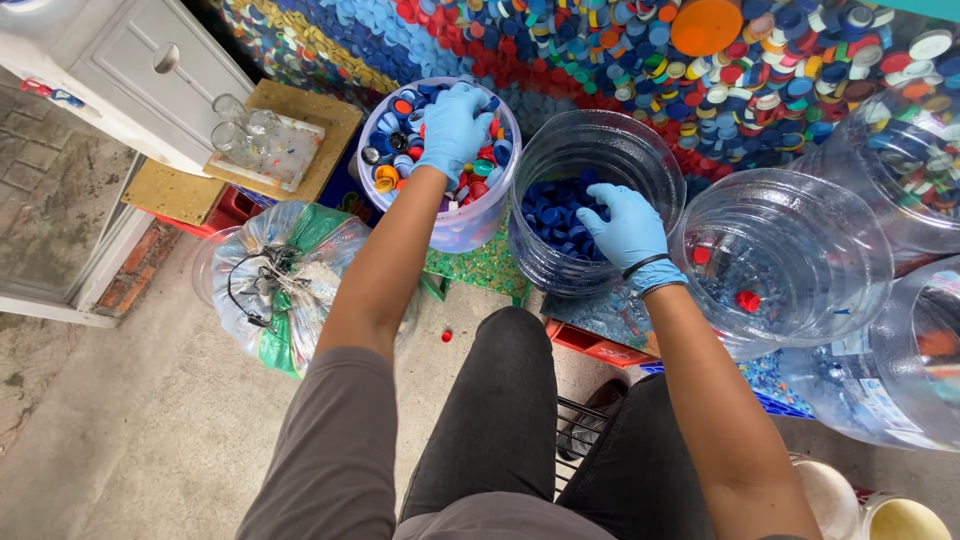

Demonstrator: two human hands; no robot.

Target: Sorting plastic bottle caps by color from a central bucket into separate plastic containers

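Two gloved hands dig in tubs: left hand (455, 125) grabs small, light, hard caps (400, 150), right hand (625, 230) holds blue ones (555, 215).

One view only, from a camera worn on the head, looking steeply down and a little forward over the lap and both forearms. Close in: left hand (455, 125) and right hand (625, 232) within arm's reach, filling the middle of the frame. Facing a wall of bottle caps (620, 50) along the top edge; concrete floor (130, 430) at lower left; clear tubs (790, 260) cut off at the right edge
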